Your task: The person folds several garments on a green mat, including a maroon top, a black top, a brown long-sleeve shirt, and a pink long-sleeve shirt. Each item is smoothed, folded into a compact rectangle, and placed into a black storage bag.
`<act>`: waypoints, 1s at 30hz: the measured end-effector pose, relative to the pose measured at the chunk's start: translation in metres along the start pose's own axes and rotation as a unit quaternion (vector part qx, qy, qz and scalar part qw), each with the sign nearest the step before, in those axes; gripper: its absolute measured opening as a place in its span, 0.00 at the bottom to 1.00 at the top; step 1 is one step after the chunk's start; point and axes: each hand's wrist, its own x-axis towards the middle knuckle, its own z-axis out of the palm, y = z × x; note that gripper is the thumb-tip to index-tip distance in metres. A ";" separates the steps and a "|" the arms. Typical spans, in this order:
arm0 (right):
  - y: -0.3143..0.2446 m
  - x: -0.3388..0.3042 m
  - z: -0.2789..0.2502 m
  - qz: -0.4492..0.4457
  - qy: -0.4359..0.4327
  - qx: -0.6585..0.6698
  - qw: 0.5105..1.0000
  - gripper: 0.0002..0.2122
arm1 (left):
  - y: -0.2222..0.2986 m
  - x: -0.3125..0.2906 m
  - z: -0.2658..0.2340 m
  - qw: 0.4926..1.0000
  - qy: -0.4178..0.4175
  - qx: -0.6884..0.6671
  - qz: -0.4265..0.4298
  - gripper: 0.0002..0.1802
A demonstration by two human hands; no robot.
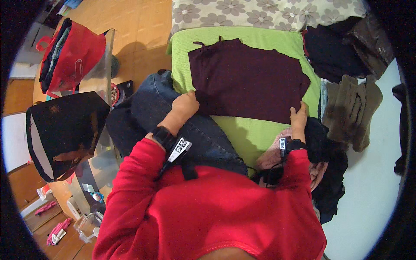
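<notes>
A dark maroon garment (247, 80) lies spread flat on a light green cloth (242, 136), two thin loops sticking out at its far left edge. At its near left corner, my left hand (185, 105) is closed, fingers pinching the fabric. My right hand (298, 115) grips the near right corner between thumb and fingers. Dark blue jeans cover my bent leg (190, 130) beside the left forearm. Under my right wrist sits a heap of black and pink clothes (275, 151).
Folded brown cloths (351, 110) and dark clothes (333, 52) lie to the right on a pale surface. A flowered cover (260, 15) spans the far side. To the left stand a red bag (82, 58) stuffed with clothes and a black bag (65, 134).
</notes>
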 end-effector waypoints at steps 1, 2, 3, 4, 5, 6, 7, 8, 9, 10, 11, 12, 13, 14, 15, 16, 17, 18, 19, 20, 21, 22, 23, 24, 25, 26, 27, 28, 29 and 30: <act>0.003 0.001 0.002 0.002 0.003 0.006 1.000 0.26 | -0.002 -0.002 0.002 0.998 0.035 0.057 -0.012 0.20; 0.006 0.002 0.003 0.002 0.014 0.012 1.000 0.26 | -0.003 -0.002 0.004 0.997 0.057 0.053 0.006 0.21; 0.008 0.002 0.005 -0.007 0.022 0.018 1.000 0.26 | -0.004 -0.001 0.005 0.996 0.068 0.049 0.022 0.22; 0.011 0.003 0.005 0.009 0.017 0.012 1.000 0.26 | -0.004 0.002 0.005 0.995 0.078 0.046 0.036 0.23; 0.012 0.003 0.007 0.023 0.011 0.007 1.000 0.26 | -0.004 0.006 0.005 0.996 0.083 0.020 0.036 0.24; 0.012 0.003 0.007 0.035 0.004 0.000 0.999 0.26 | -0.003 0.012 0.003 0.996 0.088 -0.005 0.034 0.25; 0.011 0.004 0.007 0.048 0.004 0.002 0.999 0.26 | -0.003 0.018 0.000 0.995 0.093 -0.027 0.026 0.26; 0.010 0.004 0.007 0.059 0.003 0.001 0.998 0.26 | -0.002 0.026 -0.004 0.992 0.115 -0.051 0.023 0.26; 0.008 0.004 0.006 0.071 0.000 0.000 0.997 0.26 | 0.000 0.035 -0.008 0.988 0.137 -0.074 0.013 0.26; 0.006 0.004 0.005 0.070 -0.006 0.009 0.997 0.25 | 0.002 0.044 -0.011 0.982 0.162 -0.097 0.008 0.25; 0.003 0.005 0.003 0.069 -0.012 0.019 0.997 0.25 | 0.003 0.053 -0.015 0.986 0.128 -0.103 0.006 0.25; 0.000 0.005 0.002 0.068 -0.011 0.037 0.997 0.24 | 0.005 0.063 -0.019 0.989 0.100 -0.109 0.011 0.25; -0.003 0.004 0.001 0.065 -0.008 0.028 0.997 0.24 | 0.007 0.073 -0.020 0.991 0.077 -0.109 0.012 0.24; -0.006 0.004 0.000 0.063 0.002 0.026 0.998 0.23 | 0.010 0.081 -0.020 0.991 0.090 -0.093 0.019 0.23; -0.008 0.004 -0.001 0.074 -0.003 0.022 0.997 0.22 | 0.013 0.088 -0.017 0.991 0.108 -0.071 0.021 0.23; -0.009 0.004 -0.002 0.061 -0.003 0.016 0.998 0.22 | 0.016 0.093 -0.012 0.991 0.118 -0.050 0.028 0.22; -0.009 0.004 -0.003 0.060 -0.015 0.008 0.998 0.21 | 0.016 0.095 -0.008 0.988 0.139 -0.061 0.001 0.18; -0.008 0.004 -0.003 0.058 -0.020 -0.002 0.998 0.21 | 0.016 0.096 -0.004 0.983 0.169 -0.074 -0.013 0.18; -0.007 0.005 -0.002 0.062 -0.036 -0.003 0.997 0.21 | 0.015 0.097 0.000 0.977 0.192 -0.089 -0.018 0.17; -0.005 0.006 -0.001 0.065 -0.043 -0.006 0.997 0.20 | 0.014 0.095 0.002 0.972 0.210 -0.097 -0.035 0.17; -0.002 0.007 0.001 0.061 -0.046 -0.002 0.997 0.20 | 0.013 0.094 0.004 0.970 0.219 -0.103 -0.038 0.17; 0.001 0.009 0.003 0.052 -0.038 -0.005 0.998 0.21 | 0.012 0.093 0.004 0.968 0.224 -0.103 -0.055 0.16; 0.004 0.010 0.005 0.035 -0.026 -0.003 0.999 0.21 | 0.010 0.091 0.003 0.966 0.228 -0.103 -0.057 0.16; 0.007 0.011 0.007 0.030 -0.025 0.001 0.999 0.22 | 0.009 0.088 0.002 0.966 0.229 -0.106 -0.057 0.16; 0.011 0.013 0.008 0.027 -0.034 0.011 0.999 0.23 | 0.007 0.086 -0.001 0.966 0.229 -0.109 -0.042 0.16; 0.014 0.013 0.010 0.035 -0.051 0.022 0.998 0.24 | 0.004 0.082 -0.005 0.967 0.229 -0.112 -0.025 0.17; 0.017 0.015 0.010 0.045 -0.065 0.034 0.996 0.24 | 0.005 0.081 -0.006 0.964 0.239 -0.111 -0.038 0.19; 0.019 0.015 0.010 0.052 -0.041 0.007 0.998 0.26 | 0.003 0.077 -0.008 0.967 0.212 -0.140 -0.037 0.22; 0.021 0.016 0.009 0.067 -0.057 0.012 0.996 0.26 | 0.004 0.075 -0.008 0.971 0.191 -0.125 -0.071 0.27; 0.022 0.017 0.007 0.081 -0.071 0.018 0.994 0.26 | 0.003 0.074 -0.010 0.977 0.172 -0.108 -0.059 0.29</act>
